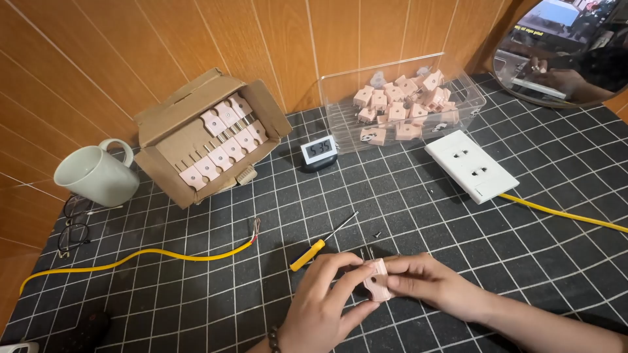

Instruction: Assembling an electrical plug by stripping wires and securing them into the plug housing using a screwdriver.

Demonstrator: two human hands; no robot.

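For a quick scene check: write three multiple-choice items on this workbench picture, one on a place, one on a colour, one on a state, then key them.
1. Where does the screwdriver lie?
A. inside the cardboard box
B. on the grid mat, just beyond the hands
C. in the clear bin

2. What colour is the screwdriver's handle?
A. yellow
B. red
C. green

3. What is the state of the pink plug?
A. lying alone on the mat
B. pushed into the white socket plate
C. held between both hands

Key: 1 B, it rests on the grid mat beyond the fingers. 2 A, the handle shows yellow. 3 C, the left hand and right hand both grip it.
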